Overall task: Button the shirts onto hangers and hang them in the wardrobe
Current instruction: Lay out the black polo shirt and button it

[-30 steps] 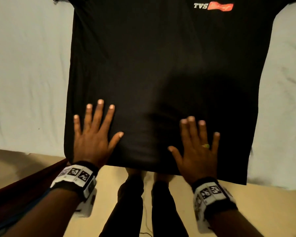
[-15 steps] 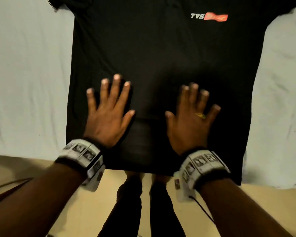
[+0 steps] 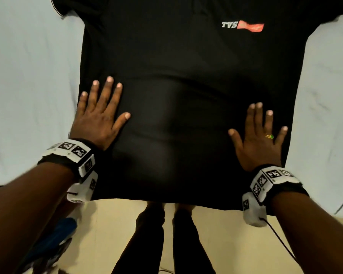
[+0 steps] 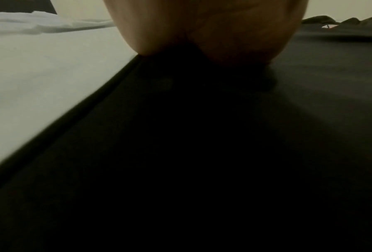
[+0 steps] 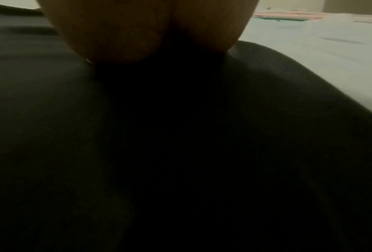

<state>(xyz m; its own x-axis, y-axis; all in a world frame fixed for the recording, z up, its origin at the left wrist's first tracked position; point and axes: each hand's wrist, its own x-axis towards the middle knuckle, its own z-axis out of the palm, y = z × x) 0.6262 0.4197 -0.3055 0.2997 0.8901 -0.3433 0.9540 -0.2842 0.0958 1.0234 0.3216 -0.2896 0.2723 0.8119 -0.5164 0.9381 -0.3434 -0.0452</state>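
The black shirt (image 3: pixel 186 80) lies flat on the bed (image 3: pixel 28 76), front up, its bottom edge hanging a little over the side. Half a second ago both hands were close together near the middle. Now they have slid apart. The left hand (image 3: pixel 99 117) is spread flat by the left edge and the right hand (image 3: pixel 257 139) is spread flat by the right edge, both pressing down. I think this smooths the shirt. No hanger shows yet, so hanging comes later.

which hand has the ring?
The right hand: a gold ring with a green stone sits on one finger. The left hand is bare.
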